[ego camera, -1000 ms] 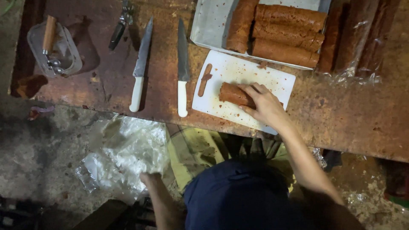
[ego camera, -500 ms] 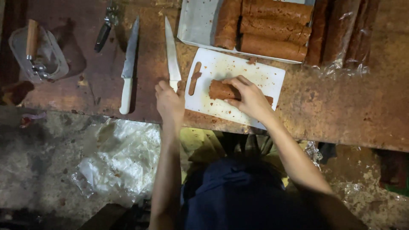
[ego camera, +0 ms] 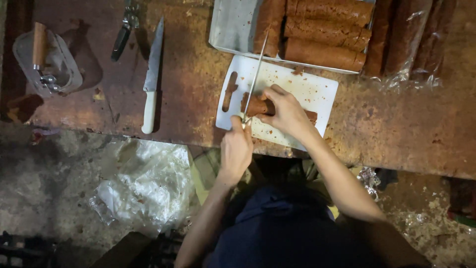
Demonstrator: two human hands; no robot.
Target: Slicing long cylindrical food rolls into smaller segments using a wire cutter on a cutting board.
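My left hand (ego camera: 237, 149) grips a knife (ego camera: 255, 74) over a brown roll (ego camera: 258, 105); my right hand (ego camera: 286, 111) pins the roll to the white cutting board (ego camera: 317, 92). Blade contact seems likely, though unclear.

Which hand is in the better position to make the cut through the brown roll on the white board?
The left hand. It already grips the knife, whose blade lies across the brown roll on the white board. The right hand rests on the roll, holding it down.
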